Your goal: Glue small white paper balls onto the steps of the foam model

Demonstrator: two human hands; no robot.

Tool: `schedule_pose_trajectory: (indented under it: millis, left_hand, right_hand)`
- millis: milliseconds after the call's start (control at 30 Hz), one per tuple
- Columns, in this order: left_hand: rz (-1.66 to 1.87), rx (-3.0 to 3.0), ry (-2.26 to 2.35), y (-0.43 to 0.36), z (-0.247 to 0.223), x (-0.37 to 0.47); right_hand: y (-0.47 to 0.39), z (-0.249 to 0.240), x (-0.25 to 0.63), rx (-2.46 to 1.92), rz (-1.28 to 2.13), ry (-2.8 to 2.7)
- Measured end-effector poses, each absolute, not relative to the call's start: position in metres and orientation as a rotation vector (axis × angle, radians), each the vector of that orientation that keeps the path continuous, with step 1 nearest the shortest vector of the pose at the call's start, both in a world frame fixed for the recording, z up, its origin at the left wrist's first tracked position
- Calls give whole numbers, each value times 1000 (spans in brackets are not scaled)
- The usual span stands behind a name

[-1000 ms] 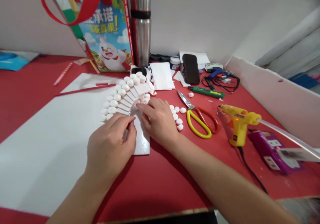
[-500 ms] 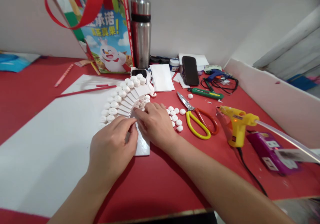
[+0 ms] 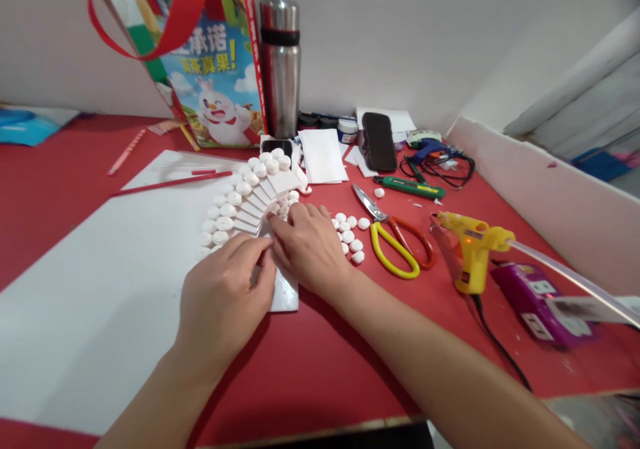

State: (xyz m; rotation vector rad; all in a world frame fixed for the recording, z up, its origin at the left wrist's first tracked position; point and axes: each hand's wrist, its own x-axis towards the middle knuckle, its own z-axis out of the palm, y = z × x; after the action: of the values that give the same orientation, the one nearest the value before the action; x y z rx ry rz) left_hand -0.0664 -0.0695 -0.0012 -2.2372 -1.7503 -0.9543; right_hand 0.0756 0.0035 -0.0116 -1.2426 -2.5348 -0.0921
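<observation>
A fan-shaped craft piece (image 3: 253,207) of thin white slats lies before me, its outer edge lined with round white swirled buttons (image 3: 226,223) and its inner curve with smaller ones. My left hand (image 3: 227,295) rests on its lower left, fingers curled, with thumb and forefinger close together. My right hand (image 3: 315,245) bends over the inner curve from the right, fingers closed and pointing down. The fingertips of both hands nearly meet; whatever they pinch there is hidden. Beneath them a glossy white strip (image 3: 286,295) sticks out toward me. Loose white buttons (image 3: 349,235) lie beside my right hand.
Scissors (image 3: 395,232) with yellow and red handles lie on the right, near a yellow glue gun (image 3: 473,242) and a purple power strip (image 3: 540,305). Behind stand a steel flask (image 3: 281,69), a phone (image 3: 379,142) and a printed bag (image 3: 215,69). A white board (image 3: 100,302) covers the left.
The whole view has shifted very slightly. Both hands stay in the same place on the fan-shaped piece, with no clear movement of the fingers.
</observation>
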Motion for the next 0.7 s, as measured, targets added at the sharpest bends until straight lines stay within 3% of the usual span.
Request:
schedule_pose_trajectory:
  millis: [333, 533, 700]
  left_hand:
    - [-655, -2555, -1409, -81, 2, -43]
    - [-293, -2554, -1386, -81, 1, -29]
    - [-279, -2634, -1257, -83, 1, -36]
  right_hand:
    - [-29, 26, 130, -1348, 52, -2503]
    - [-46, -5, 173, -1305, 2, -2230]
    - [-35, -28, 189, -1303, -24, -2226]
